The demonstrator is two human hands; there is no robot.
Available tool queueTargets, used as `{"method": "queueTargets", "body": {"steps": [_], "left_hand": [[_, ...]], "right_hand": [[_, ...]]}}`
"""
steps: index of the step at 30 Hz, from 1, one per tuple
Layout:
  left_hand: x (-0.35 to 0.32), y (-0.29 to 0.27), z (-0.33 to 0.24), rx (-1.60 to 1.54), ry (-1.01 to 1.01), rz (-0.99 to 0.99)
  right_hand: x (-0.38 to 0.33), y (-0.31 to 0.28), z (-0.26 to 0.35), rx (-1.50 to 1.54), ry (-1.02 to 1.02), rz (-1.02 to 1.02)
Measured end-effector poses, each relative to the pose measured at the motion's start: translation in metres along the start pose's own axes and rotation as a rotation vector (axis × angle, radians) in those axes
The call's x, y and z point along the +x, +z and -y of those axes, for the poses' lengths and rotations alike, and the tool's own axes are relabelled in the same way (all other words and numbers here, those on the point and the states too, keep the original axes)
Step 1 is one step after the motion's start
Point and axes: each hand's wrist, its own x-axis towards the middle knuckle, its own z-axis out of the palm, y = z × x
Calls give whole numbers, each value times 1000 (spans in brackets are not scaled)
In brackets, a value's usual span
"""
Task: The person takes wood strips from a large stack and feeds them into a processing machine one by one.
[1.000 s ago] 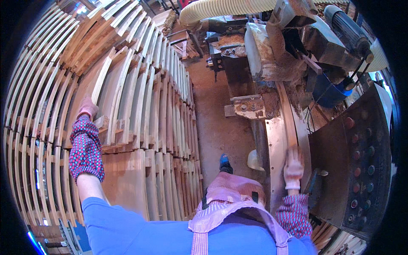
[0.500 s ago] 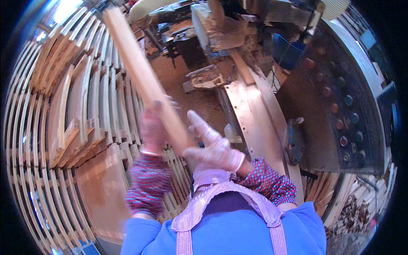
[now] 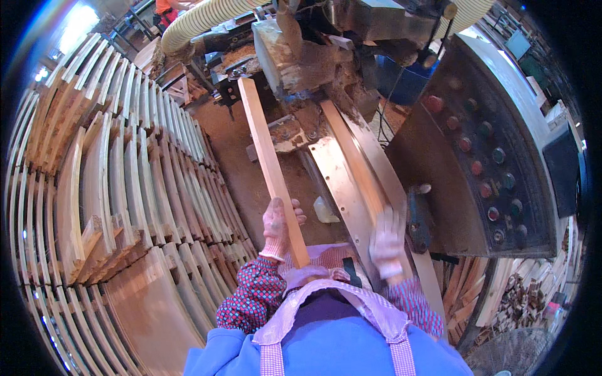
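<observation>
My left hand (image 3: 279,227), in a pale glove, is closed around a long squared wooden strip (image 3: 266,150). The strip slants up and away, with its near end by my apron. My right hand (image 3: 389,243), also gloved, is over the metal bed (image 3: 338,188) of a woodworking machine. It is at the near end of another wooden strip (image 3: 354,160), which lies lengthwise on the bed against a side fence (image 3: 381,168). Motion smears the right fingers, so their grip is unclear. The far end of that strip runs up to the dusty machine head (image 3: 301,66).
Tall stacks of curved wooden pieces (image 3: 125,175) stand on the left. A dark control panel (image 3: 483,150) with several coloured buttons rises on the right. Ribbed hoses (image 3: 207,22) cross the far side, near a blue bin (image 3: 401,78). Scrap wood (image 3: 523,294) is piled at lower right.
My left hand has moved right and nearer with its strip, now more upright. My right hand has left that strip and gone right to the bed, where more of a wooden strip now shows.
</observation>
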Motion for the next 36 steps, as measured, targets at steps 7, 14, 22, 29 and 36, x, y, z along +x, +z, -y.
{"method": "queueTargets", "body": {"steps": [7,14,22,29,36], "left_hand": [[-1,12,-4,-152,-43,21],[31,18,21,596,436,-47],[-76,19,-264,1947,1457,-308],[-156,-77,-555,2455,-35,-1629],[-166,-201,-629,2359,34,-1252]], "right_hand": [[204,53,25,97,-54,-59],[121,-51,90,1702,-13,511],[-47,-70,26,675,228,335],[-70,-25,8,169,46,195],[-52,-28,-4,73,38,220]]}}
